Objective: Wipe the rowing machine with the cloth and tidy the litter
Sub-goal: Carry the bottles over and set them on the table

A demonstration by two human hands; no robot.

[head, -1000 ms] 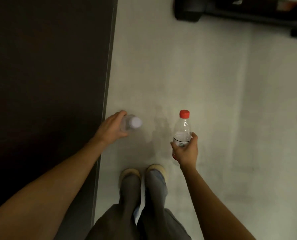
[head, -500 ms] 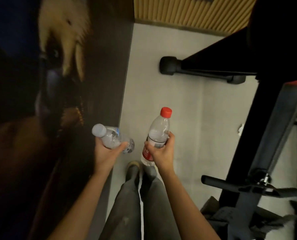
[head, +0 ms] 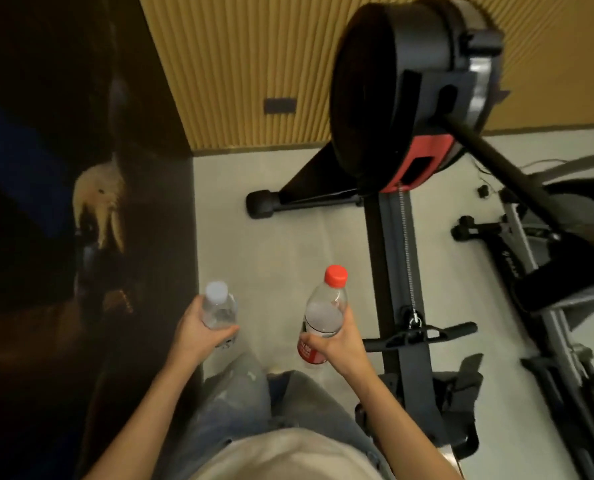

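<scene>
My left hand (head: 198, 332) grips a small clear bottle with a white cap (head: 218, 308), held upright. A taller clear bottle with a red cap and red label (head: 324, 315) stands in my right hand (head: 335, 342). Both hands are in front of my body, above the pale floor. The black rowing machine (head: 392, 265) stands just right of my right hand, its round flywheel housing (head: 402, 88) with a red panel at the top. Its pull handle (head: 423, 332) rests across the rail. No cloth is in view.
A dark printed wall panel (head: 63, 202) runs along the left. A ribbed yellow wall (head: 254, 64) closes the far end. Another grey exercise machine (head: 544, 271) stands at the right. My legs in grey trousers (head: 247, 403) are below the hands.
I have straightened up from the floor with both bottles lifted. The view has tilted up, bringing the flywheel and the yellow wall into sight.
</scene>
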